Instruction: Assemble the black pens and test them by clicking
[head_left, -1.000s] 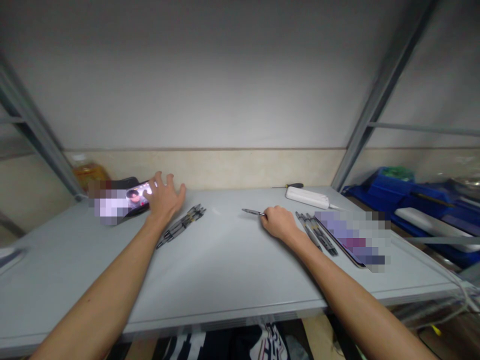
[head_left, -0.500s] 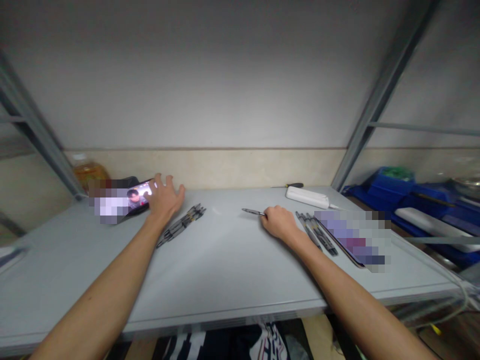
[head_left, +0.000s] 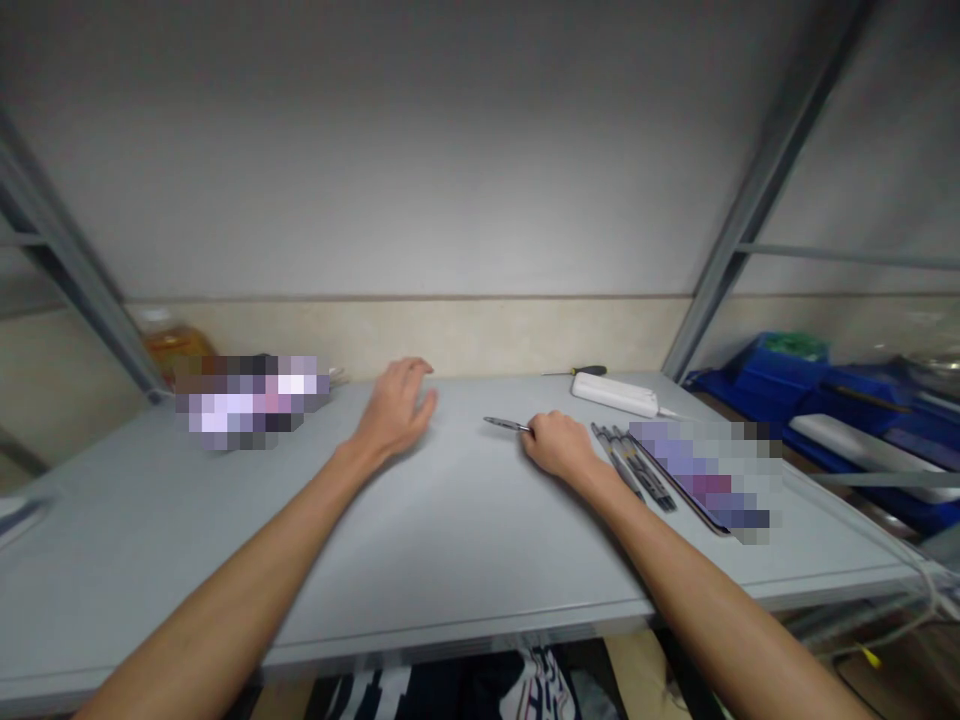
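Observation:
My left hand (head_left: pixel 396 408) hovers over the left middle of the grey table (head_left: pixel 450 560), open, with thumb and fingers apart and nothing seen in it. The bundle of pens that lay there is out of sight where my left hand and forearm are. My right hand (head_left: pixel 559 445) rests on the table, closed around a dark pen (head_left: pixel 506 424) whose tip points left. Several grey-black pens (head_left: pixel 630 462) lie side by side just right of my right hand. Beside them lies a flat, blurred-out item with a dark edge (head_left: pixel 686 490).
A pixelated phone (head_left: pixel 259 405) leans at the back left, before a bottle of amber liquid (head_left: pixel 176 345). A white power strip (head_left: pixel 615 394) and a screwdriver (head_left: pixel 589 370) lie at the back right. Blue bins (head_left: pixel 787 375) stand beyond the metal frame (head_left: pixel 720 260).
My left hand has moved right, away from the phone, to above where the left pens lay, which it now covers. My right hand and its pen have stayed still.

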